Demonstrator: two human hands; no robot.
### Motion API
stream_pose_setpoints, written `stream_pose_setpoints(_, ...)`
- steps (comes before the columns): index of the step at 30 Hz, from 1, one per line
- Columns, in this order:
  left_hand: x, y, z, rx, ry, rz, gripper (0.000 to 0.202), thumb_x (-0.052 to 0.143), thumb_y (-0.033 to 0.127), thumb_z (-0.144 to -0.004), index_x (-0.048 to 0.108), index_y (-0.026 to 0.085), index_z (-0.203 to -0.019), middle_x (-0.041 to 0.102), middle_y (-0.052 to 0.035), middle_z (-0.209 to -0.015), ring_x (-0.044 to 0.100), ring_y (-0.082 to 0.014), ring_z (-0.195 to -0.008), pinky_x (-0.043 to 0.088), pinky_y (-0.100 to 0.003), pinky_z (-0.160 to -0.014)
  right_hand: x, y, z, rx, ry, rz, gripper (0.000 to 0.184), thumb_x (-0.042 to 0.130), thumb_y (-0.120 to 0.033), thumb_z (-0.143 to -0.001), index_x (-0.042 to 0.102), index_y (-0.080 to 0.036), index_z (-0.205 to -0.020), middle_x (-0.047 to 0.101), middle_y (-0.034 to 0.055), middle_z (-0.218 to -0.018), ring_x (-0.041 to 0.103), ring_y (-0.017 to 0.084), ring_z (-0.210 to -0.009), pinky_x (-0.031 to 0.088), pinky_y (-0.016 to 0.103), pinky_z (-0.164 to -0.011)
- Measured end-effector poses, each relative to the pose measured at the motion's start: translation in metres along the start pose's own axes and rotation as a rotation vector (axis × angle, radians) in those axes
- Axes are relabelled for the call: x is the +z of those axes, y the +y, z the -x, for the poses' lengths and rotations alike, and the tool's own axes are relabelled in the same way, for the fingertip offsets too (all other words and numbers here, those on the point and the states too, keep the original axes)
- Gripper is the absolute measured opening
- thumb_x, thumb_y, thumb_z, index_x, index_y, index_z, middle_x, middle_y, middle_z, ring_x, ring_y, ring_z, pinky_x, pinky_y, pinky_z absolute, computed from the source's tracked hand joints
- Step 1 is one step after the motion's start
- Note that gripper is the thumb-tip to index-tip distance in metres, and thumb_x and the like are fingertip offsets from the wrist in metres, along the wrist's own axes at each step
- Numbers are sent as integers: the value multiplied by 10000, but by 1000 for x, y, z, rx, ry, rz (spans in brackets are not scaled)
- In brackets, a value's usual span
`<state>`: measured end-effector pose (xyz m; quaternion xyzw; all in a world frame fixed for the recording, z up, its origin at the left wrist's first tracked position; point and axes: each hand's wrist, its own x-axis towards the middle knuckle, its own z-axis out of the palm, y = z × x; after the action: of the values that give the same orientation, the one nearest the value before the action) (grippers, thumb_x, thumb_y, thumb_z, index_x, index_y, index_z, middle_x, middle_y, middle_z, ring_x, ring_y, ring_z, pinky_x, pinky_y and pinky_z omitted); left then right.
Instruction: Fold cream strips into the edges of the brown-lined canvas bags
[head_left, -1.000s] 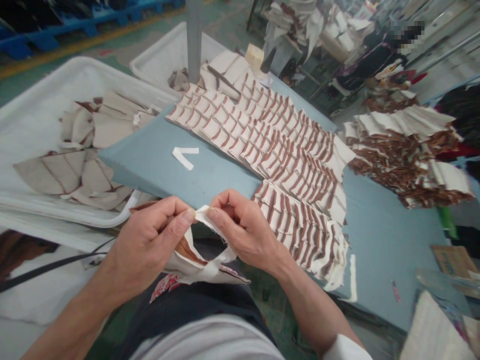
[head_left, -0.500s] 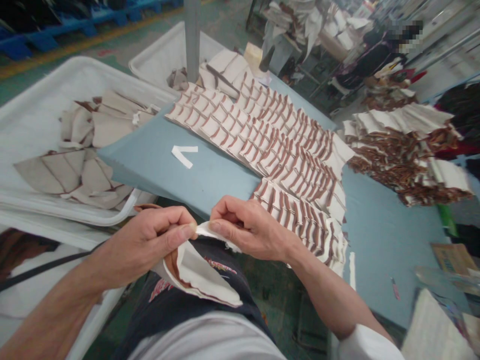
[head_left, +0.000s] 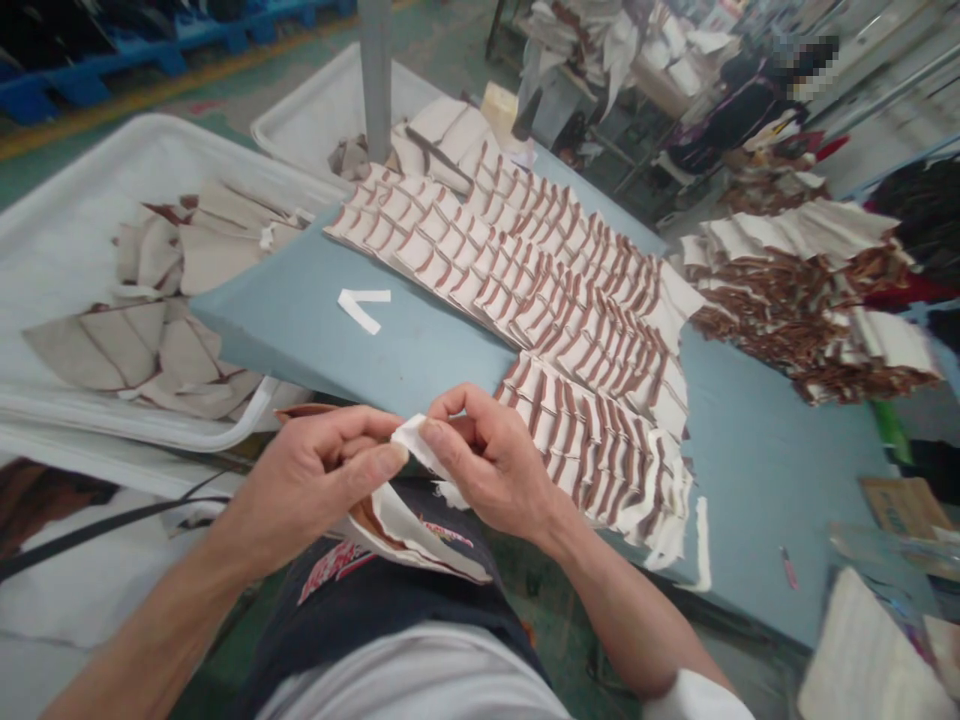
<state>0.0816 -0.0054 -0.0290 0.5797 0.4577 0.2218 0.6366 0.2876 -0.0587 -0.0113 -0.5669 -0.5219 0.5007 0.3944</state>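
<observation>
My left hand (head_left: 319,470) is closed, thumb against forefinger, on a folded piece of cream-backed brown material (head_left: 424,550). The lower part of this piece hangs over my dark apron. Between both hands runs a white strip (head_left: 414,436), pinched by the thumb and fingers of my right hand (head_left: 491,465); a frayed white end shows below that hand. Whether the strip is joined to the folded piece is hidden by my left fingers. Just beyond my right hand, overlapping rows of similar cream and brown pieces (head_left: 450,235) lie on the blue table (head_left: 292,310).
A V-shaped white strip (head_left: 363,310) and a small pink tool (head_left: 788,568) lie on the table. White bins (head_left: 150,130) holding loose pieces stand at the left. Stacks of pieces (head_left: 810,300) rise at the right. A grey post (head_left: 375,80) stands behind the table.
My hands have shifted slightly right, and the white strip between them now shows wider and bent upward. The folded piece hangs more closed. The view has moved a little.
</observation>
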Motion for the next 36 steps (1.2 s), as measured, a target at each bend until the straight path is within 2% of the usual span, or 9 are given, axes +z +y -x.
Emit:
stream_pose_setpoints(4, 14, 6, 4, -5, -44, -66, 438, 741, 606, -870, 655, 204, -719, 556, 46, -536, 568, -140, -437, 471, -203, -401, 3, 4, 2, -8, 10, -25, 201, 677, -387, -1018, 590, -219, -948, 463, -114, -588, 358, 75, -496, 252, 194, -467)
stream_pose_setpoints(6, 15, 4, 7, -7, -66, -82, 456, 693, 612, -899, 603, 216, -692, 547, 46, -547, 577, -141, -451, 489, -208, -415, 4, 6, 4, -4, 3, -44, 202, 687, -380, -1013, 597, -214, -941, 472, -109, -599, 359, 73, -505, 258, 192, -473)
stream_pose_setpoints(9, 13, -1, 10, -29, -121, -72, 445, 669, 606, -917, 597, 223, -702, 581, 37, -562, 618, -157, -484, 522, -220, -435, 8, 9, 7, 30, 0, -94, 239, 675, -418, -1017, 598, -214, -922, 466, -109, -589, 356, 73, -496, 266, 194, -471)
stream_pose_setpoints(14, 15, -7, 15, -124, -90, -3, 358, 706, 538, -826, 558, 237, -698, 543, 68, -520, 597, -149, -426, 503, -216, -393, 15, 13, 10, 45, 35, -127, 266, 695, -441, -1018, 595, -215, -920, 467, -104, -589, 372, 74, -499, 267, 193, -468)
stream_pose_setpoints(18, 16, -15, 24, -152, -67, 100, 343, 735, 484, -839, 552, 233, -695, 569, 76, -509, 593, -127, -409, 509, -194, -410, 9, 14, 10, 33, 152, -143, 298, 676, -484, -1030, 579, -222, -925, 443, -110, -559, 321, 73, -475, 235, 199, -450)
stream_pose_setpoints(21, 17, -21, 29, -151, -26, 123, 318, 764, 510, -884, 651, 219, -823, 614, 69, -563, 639, -141, -461, 565, -214, -466, 5, 14, 14, 35, 168, -170, 308, 678, -501, -1024, 573, -225, -935, 464, -106, -561, 323, 74, -466, 238, 201, -447)
stream_pose_setpoints(24, 20, -21, 29, -114, -88, 142, 412, 798, 592, -871, 703, 208, -985, 618, 62, -577, 637, -162, -478, 559, -234, -458, 9, 13, 19, 60, 100, -157, 288, 672, -485, -1023, 584, -223, -944, 493, -96, -580, 370, 79, -478, 261, 197, -458)
stream_pose_setpoints(31, 33, -7, 25, -47, -154, 99, 433, 777, 595, -879, 683, 177, -824, 579, 39, -616, 521, -118, -511, 439, -183, -444, 21, 12, 25, 29, 91, -110, 263, 653, -450, -1023, 582, -215, -929, 545, -77, -607, 382, 76, -495, 291, 197, -483)
stream_pose_setpoints(36, 35, -18, 33, -16, -142, 101, 422, 696, 562, -967, 618, 204, -758, 598, 35, -607, 559, -122, -508, 452, -173, -436, 16, 8, 29, -10, 134, -24, 244, 648, -420, -1028, 565, -223, -911, 519, -81, -601, 397, 84, -509, 297, 214, -508)
